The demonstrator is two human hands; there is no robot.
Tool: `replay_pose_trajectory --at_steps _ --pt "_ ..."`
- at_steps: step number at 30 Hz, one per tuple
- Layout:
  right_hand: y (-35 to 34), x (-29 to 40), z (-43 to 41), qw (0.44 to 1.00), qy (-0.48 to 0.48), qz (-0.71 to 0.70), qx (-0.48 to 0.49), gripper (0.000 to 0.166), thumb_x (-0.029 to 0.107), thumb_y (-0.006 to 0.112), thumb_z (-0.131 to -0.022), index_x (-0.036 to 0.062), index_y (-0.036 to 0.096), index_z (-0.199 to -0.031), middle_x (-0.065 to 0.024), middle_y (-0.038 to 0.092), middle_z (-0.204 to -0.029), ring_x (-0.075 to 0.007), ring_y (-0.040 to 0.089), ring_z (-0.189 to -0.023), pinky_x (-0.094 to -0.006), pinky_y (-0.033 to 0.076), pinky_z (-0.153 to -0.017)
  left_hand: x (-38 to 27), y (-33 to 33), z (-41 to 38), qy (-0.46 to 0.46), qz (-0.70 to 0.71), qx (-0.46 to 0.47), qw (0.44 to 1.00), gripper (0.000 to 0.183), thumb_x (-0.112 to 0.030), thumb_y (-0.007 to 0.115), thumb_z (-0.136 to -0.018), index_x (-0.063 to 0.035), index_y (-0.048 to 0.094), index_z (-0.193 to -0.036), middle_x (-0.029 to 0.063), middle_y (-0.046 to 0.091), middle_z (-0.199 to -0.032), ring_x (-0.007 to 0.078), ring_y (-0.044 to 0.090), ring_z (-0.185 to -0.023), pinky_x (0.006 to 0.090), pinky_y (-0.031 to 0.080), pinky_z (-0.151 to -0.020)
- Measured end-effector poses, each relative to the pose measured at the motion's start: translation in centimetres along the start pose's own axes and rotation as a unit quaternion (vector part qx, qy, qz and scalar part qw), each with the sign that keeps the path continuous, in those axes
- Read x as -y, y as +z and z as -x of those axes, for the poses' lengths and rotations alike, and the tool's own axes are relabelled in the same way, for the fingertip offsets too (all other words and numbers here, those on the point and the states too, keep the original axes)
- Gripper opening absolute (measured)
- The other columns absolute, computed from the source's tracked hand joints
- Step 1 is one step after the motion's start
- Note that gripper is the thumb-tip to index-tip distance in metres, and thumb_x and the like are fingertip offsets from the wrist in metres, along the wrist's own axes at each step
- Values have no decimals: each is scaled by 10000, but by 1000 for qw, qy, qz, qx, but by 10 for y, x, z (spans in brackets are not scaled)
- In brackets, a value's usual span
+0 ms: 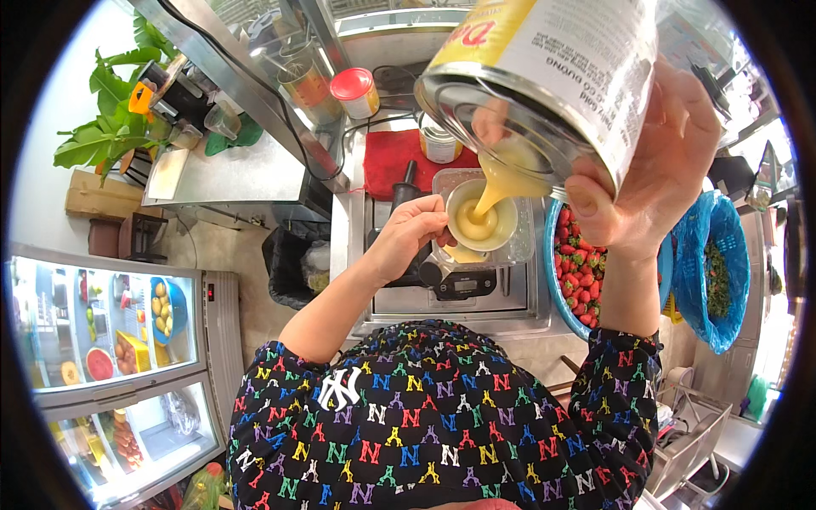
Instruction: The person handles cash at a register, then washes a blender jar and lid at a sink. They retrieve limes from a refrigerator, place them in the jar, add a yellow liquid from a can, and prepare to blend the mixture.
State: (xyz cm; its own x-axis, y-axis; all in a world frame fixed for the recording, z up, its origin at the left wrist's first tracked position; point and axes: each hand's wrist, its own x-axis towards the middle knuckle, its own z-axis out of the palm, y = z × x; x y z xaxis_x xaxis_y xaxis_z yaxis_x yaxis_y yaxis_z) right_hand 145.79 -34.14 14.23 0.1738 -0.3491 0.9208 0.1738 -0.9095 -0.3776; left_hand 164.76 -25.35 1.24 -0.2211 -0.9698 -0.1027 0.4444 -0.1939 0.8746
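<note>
High at the right, my right hand (pixel 663 153) grips a large tin can (pixel 548 70), tilted with its opening down to the left. Thick pale-yellow condensed milk (pixel 494 185) runs from the can's rim into a small white cup (pixel 507 236). My left hand (pixel 411 233) holds this cup by its left side. Beneath the cup is a clear plastic container (pixel 524 245), close to a black digital kitchen scale (pixel 468 285). A black-handled tool (pixel 406 188) lies left of the container; its lower part is partly hidden by my left hand.
Strawberries (pixel 577 274) fill a blue basin (pixel 553 287) at the right, beside a blue plastic bag (pixel 733 255) with green leaves. Behind the cup are a red cloth (pixel 386 159), a smaller can (pixel 440 145) and a red-lidded can (pixel 354 92). A lined black bin (pixel 284 268) stands left, above a glass-door fridge (pixel 115 382).
</note>
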Motion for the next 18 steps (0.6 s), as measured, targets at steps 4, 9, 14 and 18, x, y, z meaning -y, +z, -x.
replay_pose_trajectory --at_steps 4,9,14,18 --pt "4 4 -5 999 -20 5 -35 881 289 788 -626 -47 266 -1251 -189 475 -1136 -243 487 -1060 -334 383 -918 2 -1 1 1 6 1 1000 122 -110 442 -842 -76 460 -726 -10 484 -708 70 465 -673 224 415 -702" --pt "0 -7 15 1000 16 -9 0 843 256 783 -589 -31 299 -1216 -178 437 -1163 -233 471 -1079 -334 429 -882 -1 0 2 -2 -12 -6 1000 126 -110 439 -843 -78 465 -725 -11 489 -704 68 470 -669 230 422 -704" --pt "1 -16 46 987 158 2 -10 760 163 780 -527 2 372 -1148 -102 403 -1122 -181 448 -1074 -303 518 -801 -3 3 3 6 -1 -4 1000 134 -105 438 -843 -75 465 -715 -10 487 -701 69 472 -665 229 424 -701" --pt "4 -17 53 950 302 -43 -60 680 168 771 -604 8 389 -1142 -93 466 -1053 -152 483 -1008 -278 509 -783 -7 5 3 8 1 -3 1000 138 -98 439 -841 -67 462 -709 -5 472 -693 73 461 -658 243 428 -706"
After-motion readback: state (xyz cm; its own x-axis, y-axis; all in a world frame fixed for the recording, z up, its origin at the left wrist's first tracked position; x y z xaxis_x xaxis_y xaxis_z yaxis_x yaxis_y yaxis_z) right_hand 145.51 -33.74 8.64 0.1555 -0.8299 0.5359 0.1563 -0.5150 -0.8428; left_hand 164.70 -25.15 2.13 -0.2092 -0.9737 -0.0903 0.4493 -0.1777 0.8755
